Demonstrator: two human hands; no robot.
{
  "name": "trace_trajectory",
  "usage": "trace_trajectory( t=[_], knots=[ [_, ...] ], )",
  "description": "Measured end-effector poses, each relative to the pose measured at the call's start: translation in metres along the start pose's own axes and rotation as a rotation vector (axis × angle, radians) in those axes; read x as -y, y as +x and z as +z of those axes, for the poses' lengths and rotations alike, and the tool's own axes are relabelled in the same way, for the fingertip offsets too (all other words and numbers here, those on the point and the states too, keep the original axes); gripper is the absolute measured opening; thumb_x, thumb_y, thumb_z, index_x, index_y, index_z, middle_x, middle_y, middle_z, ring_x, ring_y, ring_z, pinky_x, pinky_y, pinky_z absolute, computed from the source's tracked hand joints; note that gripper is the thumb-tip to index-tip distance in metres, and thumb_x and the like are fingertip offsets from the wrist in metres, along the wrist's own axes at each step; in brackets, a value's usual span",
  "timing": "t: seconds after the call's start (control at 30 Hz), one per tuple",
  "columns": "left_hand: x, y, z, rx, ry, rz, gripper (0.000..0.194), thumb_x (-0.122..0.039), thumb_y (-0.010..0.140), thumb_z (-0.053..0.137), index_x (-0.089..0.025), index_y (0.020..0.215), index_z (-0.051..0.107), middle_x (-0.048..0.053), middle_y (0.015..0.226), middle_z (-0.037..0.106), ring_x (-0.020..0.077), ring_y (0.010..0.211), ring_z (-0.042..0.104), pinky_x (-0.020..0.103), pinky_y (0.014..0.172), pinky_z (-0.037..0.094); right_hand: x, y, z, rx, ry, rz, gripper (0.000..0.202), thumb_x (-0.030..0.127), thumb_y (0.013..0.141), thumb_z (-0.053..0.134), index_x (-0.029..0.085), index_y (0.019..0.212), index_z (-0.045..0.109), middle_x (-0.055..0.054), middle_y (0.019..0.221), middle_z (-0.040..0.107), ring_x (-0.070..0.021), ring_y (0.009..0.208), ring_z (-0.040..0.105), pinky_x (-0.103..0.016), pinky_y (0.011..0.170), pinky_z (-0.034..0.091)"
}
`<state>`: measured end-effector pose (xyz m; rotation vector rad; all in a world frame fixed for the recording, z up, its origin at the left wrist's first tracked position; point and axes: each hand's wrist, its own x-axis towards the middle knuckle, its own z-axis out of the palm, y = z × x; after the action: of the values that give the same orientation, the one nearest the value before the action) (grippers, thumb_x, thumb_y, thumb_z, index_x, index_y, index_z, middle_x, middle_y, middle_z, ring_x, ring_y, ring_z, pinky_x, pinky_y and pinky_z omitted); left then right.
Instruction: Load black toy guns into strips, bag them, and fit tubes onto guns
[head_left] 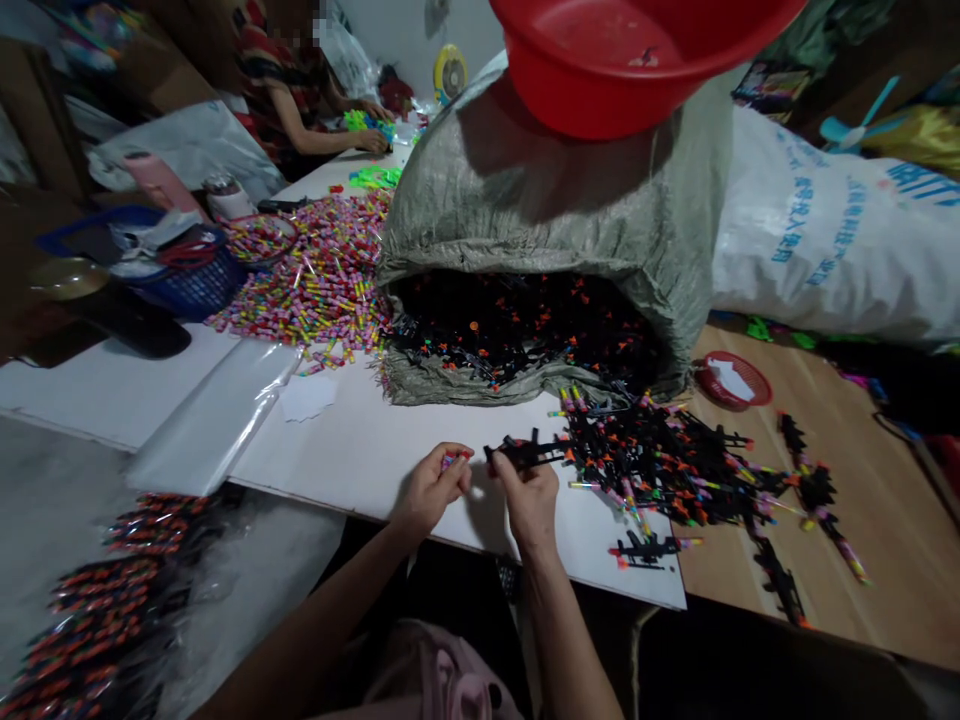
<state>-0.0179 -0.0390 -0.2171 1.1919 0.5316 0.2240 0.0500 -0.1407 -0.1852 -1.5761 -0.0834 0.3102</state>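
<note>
- how are the two hands doing, low in the centre of the frame?
- the left hand (pixel 437 488) is narrow, fingertips closed on a small red-and-pink piece (pixel 454 459). the right hand (pixel 534 492), just right of it, is closed around a small black plastic toy gun (pixel 528 453), thumb on its near side. the hands are apart.
- and what's under and around them?
- a smooth white tabletop (pixel 360 455). glossy clear-wrapped packs of black and orange pieces (pixel 97 620) lie at the lower left. right of the hands there's a loose heap of black toy guns with colourful tubes (pixel 652 460), spilling onto a brown wood-grain board (pixel 862 500).
- further back?
- a big grey-green woven sack (pixel 555 200), its mouth open on more black and orange pieces, with a heap of little pink and yellow tubes (pixel 322 275) to its left. a wide red plastic basin (pixel 600 85) is at the top of the frame, and a person in a striped top (pixel 281 100) handles bright green and blue pieces (pixel 371 125) at the upper left.
- how does the held gun look?
- near the middle of the frame, roughly level, its long thin end towards the heap. finer details are too small to tell.
</note>
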Motion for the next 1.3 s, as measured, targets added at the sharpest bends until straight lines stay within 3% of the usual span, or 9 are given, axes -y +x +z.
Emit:
trace_trajectory(
  t=[0.2,0.4,0.57,0.8,0.9,1.0,1.1,1.2,1.3],
  knots=[
    [0.003,-0.002,0.003,-0.007,-0.069,-0.015,0.054,-0.063,0.066,0.067,-0.015,0.089,0.058,-0.005,0.059,0.05,0.0044,0.044,0.034,0.019,0.045,0.028,0.001,-0.011,0.001,0.044,-0.129,-0.077,0.021,0.038,0.061,0.068,0.019,0.068,0.062,-0.002,0.062,0.066,-0.0156,0.058,0.06,-0.028,0.057,0.05],
    [-0.009,-0.01,0.002,-0.109,0.371,0.227,0.03,-0.047,0.07,0.066,-0.02,0.084,0.067,0.005,0.074,0.066,0.0174,0.068,0.059,0.029,0.067,0.046,-0.003,-0.016,0.002,0.007,-0.066,-0.01,0.023,0.04,0.06,0.068,0.02,0.066,0.059,-0.001,0.058,0.065,-0.0145,0.052,0.058,-0.026,0.05,0.049],
    [0.002,-0.013,0.001,-0.056,0.475,0.232,0.022,-0.04,0.07,0.067,-0.024,0.084,0.069,0.008,0.083,0.071,0.0221,0.077,0.063,0.032,0.076,0.048,-0.015,-0.013,0.003,0.033,-0.001,0.067,0.025,0.042,0.059,0.069,0.02,0.062,0.058,0.002,0.047,0.057,-0.0135,0.044,0.053,-0.026,0.044,0.045],
    [0.002,0.014,-0.017,-0.097,0.245,-0.023,0.058,-0.045,0.076,0.056,-0.016,0.126,0.049,-0.002,0.068,0.059,0.0102,0.047,0.046,0.023,0.045,0.038,-0.01,0.049,-0.054,-0.227,0.059,-0.15,0.032,0.05,0.074,0.056,0.019,0.082,0.06,-0.005,0.072,0.066,-0.0167,0.062,0.06,-0.031,0.058,0.049],
    [0.004,0.017,-0.02,-0.065,0.171,-0.081,0.063,-0.044,0.068,0.062,-0.014,0.121,0.048,-0.003,0.067,0.056,0.0088,0.048,0.046,0.021,0.044,0.034,-0.007,0.094,-0.047,-0.113,-0.248,-0.33,0.029,0.038,0.078,0.053,0.019,0.1,0.06,-0.007,0.091,0.067,-0.0187,0.076,0.061,-0.034,0.068,0.052],
    [0.008,0.015,-0.012,0.025,0.157,-0.096,0.048,-0.045,0.065,0.064,-0.016,0.102,0.057,-0.002,0.069,0.056,0.0095,0.056,0.05,0.023,0.051,0.038,-0.002,0.14,-0.011,0.088,-0.655,-0.49,0.034,0.014,0.074,0.051,0.018,0.107,0.061,-0.012,0.111,0.063,-0.0226,0.097,0.058,-0.038,0.084,0.048],
    [0.004,0.021,-0.007,-0.034,0.137,-0.075,0.039,-0.045,0.066,0.062,-0.016,0.093,0.059,-0.003,0.068,0.054,0.0089,0.056,0.047,0.023,0.054,0.036,0.011,0.172,0.017,0.13,-0.993,-0.5,0.046,0.0,0.068,0.049,0.017,0.108,0.064,-0.016,0.116,0.061,-0.0268,0.104,0.053,-0.039,0.088,0.043],
    [-0.008,0.037,-0.01,-0.161,0.097,-0.045,0.038,-0.044,0.064,0.062,-0.016,0.09,0.059,-0.004,0.065,0.052,0.0079,0.052,0.042,0.023,0.05,0.03,0.021,0.172,0.018,0.169,-1.144,-0.505,0.036,0.001,0.072,0.047,0.017,0.097,0.068,-0.016,0.096,0.066,-0.0263,0.094,0.056,-0.036,0.082,0.043],
    [-0.014,0.054,-0.013,-0.217,0.03,-0.043,0.042,-0.045,0.061,0.066,-0.016,0.09,0.058,-0.004,0.065,0.053,0.0067,0.049,0.038,0.022,0.047,0.026,0.012,0.139,0.006,0.213,-1.014,-0.566,0.027,0.011,0.08,0.045,0.018,0.093,0.068,-0.012,0.091,0.067,-0.023,0.085,0.058,-0.033,0.076,0.044]
  ],
)
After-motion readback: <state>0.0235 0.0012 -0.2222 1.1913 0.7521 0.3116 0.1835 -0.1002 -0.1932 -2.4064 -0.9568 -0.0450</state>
